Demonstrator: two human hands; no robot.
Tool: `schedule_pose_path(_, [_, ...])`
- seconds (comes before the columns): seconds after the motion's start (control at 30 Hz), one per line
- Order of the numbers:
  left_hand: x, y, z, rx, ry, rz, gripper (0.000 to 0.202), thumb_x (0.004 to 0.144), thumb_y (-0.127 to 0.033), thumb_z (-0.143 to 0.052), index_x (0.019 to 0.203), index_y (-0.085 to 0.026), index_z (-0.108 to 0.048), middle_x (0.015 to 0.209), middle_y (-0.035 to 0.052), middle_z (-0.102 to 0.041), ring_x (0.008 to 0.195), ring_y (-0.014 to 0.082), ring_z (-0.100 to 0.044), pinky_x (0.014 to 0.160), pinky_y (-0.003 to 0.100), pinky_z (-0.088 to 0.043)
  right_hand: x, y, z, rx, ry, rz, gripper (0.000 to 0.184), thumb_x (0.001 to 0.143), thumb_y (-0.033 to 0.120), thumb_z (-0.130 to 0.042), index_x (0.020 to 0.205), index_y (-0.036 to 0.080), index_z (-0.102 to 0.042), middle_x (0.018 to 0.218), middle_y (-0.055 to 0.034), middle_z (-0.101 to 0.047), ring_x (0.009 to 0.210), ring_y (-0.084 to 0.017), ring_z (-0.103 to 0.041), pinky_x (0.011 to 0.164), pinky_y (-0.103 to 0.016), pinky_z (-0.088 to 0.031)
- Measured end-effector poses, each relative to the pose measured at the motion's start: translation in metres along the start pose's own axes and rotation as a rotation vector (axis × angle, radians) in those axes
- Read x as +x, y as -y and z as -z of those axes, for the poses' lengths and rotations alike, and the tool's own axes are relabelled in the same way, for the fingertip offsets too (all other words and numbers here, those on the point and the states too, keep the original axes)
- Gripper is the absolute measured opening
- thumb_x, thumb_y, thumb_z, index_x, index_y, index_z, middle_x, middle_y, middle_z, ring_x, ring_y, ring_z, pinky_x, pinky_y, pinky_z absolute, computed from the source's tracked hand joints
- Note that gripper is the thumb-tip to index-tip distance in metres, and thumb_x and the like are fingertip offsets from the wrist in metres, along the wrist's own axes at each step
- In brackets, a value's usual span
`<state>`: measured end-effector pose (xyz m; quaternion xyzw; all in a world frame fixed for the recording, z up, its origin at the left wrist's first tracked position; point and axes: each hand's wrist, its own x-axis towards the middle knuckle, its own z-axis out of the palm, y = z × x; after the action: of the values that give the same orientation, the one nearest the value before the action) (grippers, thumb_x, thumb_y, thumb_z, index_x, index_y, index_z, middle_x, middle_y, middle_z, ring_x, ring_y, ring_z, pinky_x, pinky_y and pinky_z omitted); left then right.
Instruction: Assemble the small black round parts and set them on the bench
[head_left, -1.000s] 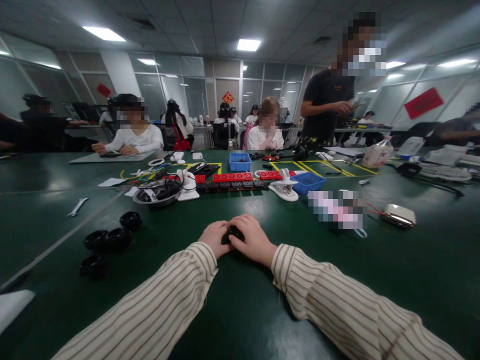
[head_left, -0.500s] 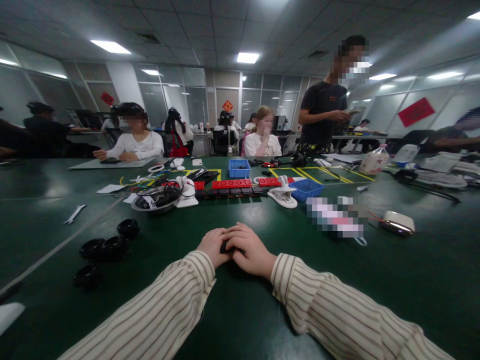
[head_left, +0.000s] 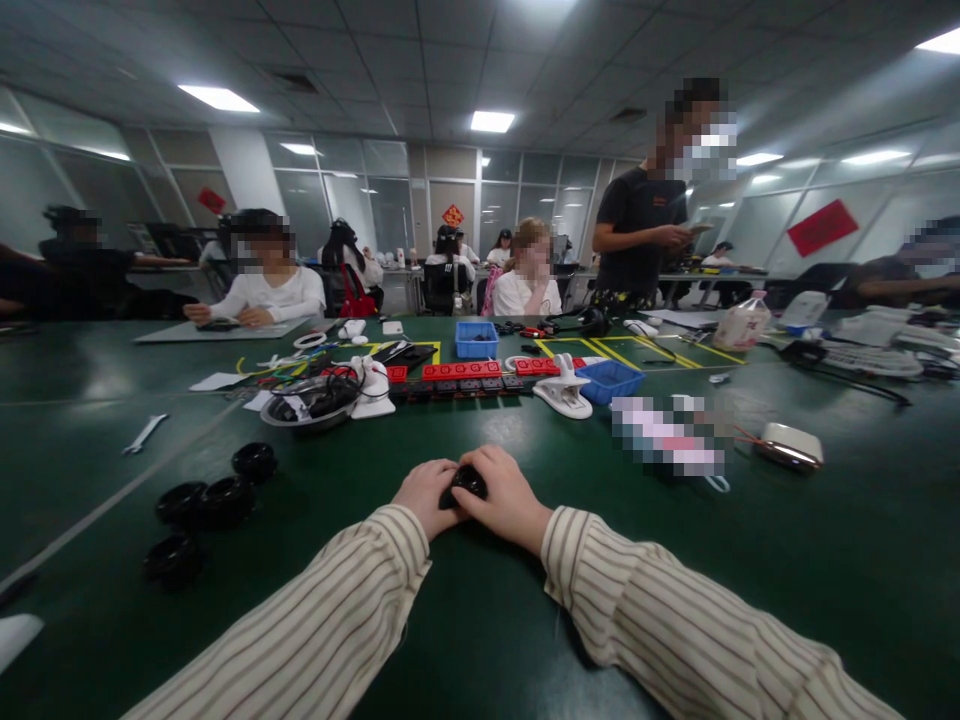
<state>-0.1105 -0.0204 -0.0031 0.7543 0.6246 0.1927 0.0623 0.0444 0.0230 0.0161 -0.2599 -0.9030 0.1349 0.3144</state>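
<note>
A glossy black round part [head_left: 469, 483], dark in the middle, sits between my two hands just above the green table [head_left: 480, 620]. My left hand [head_left: 426, 495] is closed on its left side, and my right hand [head_left: 511, 505] curls round its right side and top. Some of the fingertips are hidden behind the part. To the left stand several similar black round parts [head_left: 229, 498], cup-like with open tops, grouped close together.
Beyond my hands lie a metal bowl [head_left: 311, 412] of cables, red socket strips [head_left: 461, 371], a white clip [head_left: 564, 392] and blue bins [head_left: 611, 380]. A wrench [head_left: 146, 433] is at left, a beige box-like device [head_left: 789, 446] at right. People sit and stand across the table.
My right fingers have shifted from lying over my left hand, so the black part's face now shows between the hands. The view has moved slightly.
</note>
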Motion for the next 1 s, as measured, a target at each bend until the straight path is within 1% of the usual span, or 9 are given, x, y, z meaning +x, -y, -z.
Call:
schedule_pose_path(0.17, [0.001, -0.002, 0.0, 0.002, 0.005, 0.017, 0.043, 0.065, -0.029, -0.061, 0.105, -0.015, -0.056, 0.11, 0.01, -0.056, 0.106, 0.0261, -0.049, 0.096, 0.042, -0.036, -0.001, 0.003, 0.004, 0.077, 0.041, 0.182, 0.026, 0.065, 0.009, -0.05, 0.089, 0.016, -0.056, 0.094, -0.0045, -0.058, 0.092, -0.018, -0.047, 0.087, -0.035, -0.034])
schedule_pose_path(0.27, [0.001, -0.002, -0.001, 0.01, -0.001, 0.015, 0.042, 0.062, -0.023, -0.061, 0.103, -0.016, -0.057, 0.108, 0.0088, -0.057, 0.106, 0.0261, -0.049, 0.096, 0.042, -0.035, -0.003, 0.006, 0.005, 0.076, 0.082, 0.292, 0.013, 0.063, 0.009, -0.049, 0.072, 0.017, -0.055, 0.095, -0.0026, -0.058, 0.098, -0.019, -0.047, 0.098, -0.039, -0.025])
schedule_pose_path(0.33, [0.002, -0.001, -0.002, 0.013, -0.001, 0.012, 0.044, 0.061, -0.021, -0.061, 0.104, -0.016, -0.057, 0.109, 0.0087, -0.057, 0.106, 0.026, -0.049, 0.096, 0.041, -0.035, -0.004, 0.008, 0.005, 0.068, 0.086, 0.313, 0.007, 0.063, 0.011, -0.049, 0.065, 0.017, -0.053, 0.096, -0.002, -0.058, 0.101, -0.019, -0.046, 0.101, -0.04, -0.02])
schedule_pose_path(0.4, [0.002, 0.001, -0.003, 0.015, 0.003, 0.006, 0.043, 0.062, -0.021, -0.061, 0.105, -0.016, -0.057, 0.11, 0.0085, -0.056, 0.106, 0.0255, -0.048, 0.096, 0.04, -0.035, -0.005, 0.009, 0.006, 0.069, 0.06, 0.29, 0.01, 0.064, 0.013, -0.05, 0.071, 0.018, -0.055, 0.1, -0.0031, -0.056, 0.102, -0.019, -0.045, 0.102, -0.041, -0.02])
schedule_pose_path(0.53, [0.003, 0.004, -0.005, 0.027, 0.019, -0.019, 0.042, 0.064, -0.026, -0.062, 0.105, -0.015, -0.057, 0.114, 0.0097, -0.055, 0.108, 0.0259, -0.047, 0.097, 0.041, -0.035, -0.005, 0.008, 0.006, 0.089, -0.053, 0.193, 0.033, 0.068, 0.022, -0.054, 0.1, 0.016, -0.052, 0.11, -0.008, -0.05, 0.106, -0.021, -0.043, 0.101, -0.042, -0.023])
schedule_pose_path(0.7, [0.001, 0.002, -0.004, 0.014, -0.018, -0.008, 0.045, 0.068, -0.038, -0.062, 0.105, -0.013, -0.057, 0.115, 0.0111, -0.055, 0.109, 0.0267, -0.048, 0.096, 0.042, -0.036, -0.004, -0.001, 0.002, 0.135, -0.146, 0.043, 0.042, 0.076, 0.033, -0.055, 0.112, 0.014, -0.045, 0.111, -0.0102, -0.049, 0.105, -0.021, -0.043, 0.092, -0.038, -0.034])
schedule_pose_path(0.77, [0.0, 0.001, -0.003, 0.009, -0.021, -0.008, 0.046, 0.067, -0.041, -0.063, 0.105, -0.015, -0.058, 0.114, 0.0104, -0.055, 0.108, 0.0268, -0.048, 0.096, 0.042, -0.036, -0.003, -0.004, -0.001, 0.123, -0.138, -0.016, 0.043, 0.077, 0.036, -0.055, 0.112, 0.014, -0.045, 0.107, -0.0098, -0.05, 0.101, -0.021, -0.045, 0.089, -0.038, -0.036])
schedule_pose_path(0.87, [0.0, 0.001, -0.003, 0.01, -0.017, -0.001, 0.047, 0.067, -0.043, -0.062, 0.105, -0.015, -0.057, 0.113, 0.0103, -0.056, 0.107, 0.027, -0.048, 0.096, 0.043, -0.036, -0.002, -0.005, -0.003, 0.069, -0.059, -0.057, 0.031, 0.078, 0.036, -0.056, 0.1, 0.015, -0.054, 0.095, -0.0071, -0.054, 0.092, -0.02, -0.047, 0.082, -0.036, -0.038])
schedule_pose_path(1.0, [0.001, 0.001, -0.003, 0.022, -0.011, -0.002, 0.048, 0.068, -0.04, -0.062, 0.107, -0.014, -0.056, 0.114, 0.0114, -0.055, 0.108, 0.0271, -0.048, 0.096, 0.043, -0.036, 0.0, -0.001, -0.001, 0.042, -0.011, -0.002, 0.019, 0.076, 0.023, -0.055, 0.093, 0.016, -0.06, 0.089, -0.0051, -0.055, 0.087, -0.018, -0.046, 0.08, -0.033, -0.038])
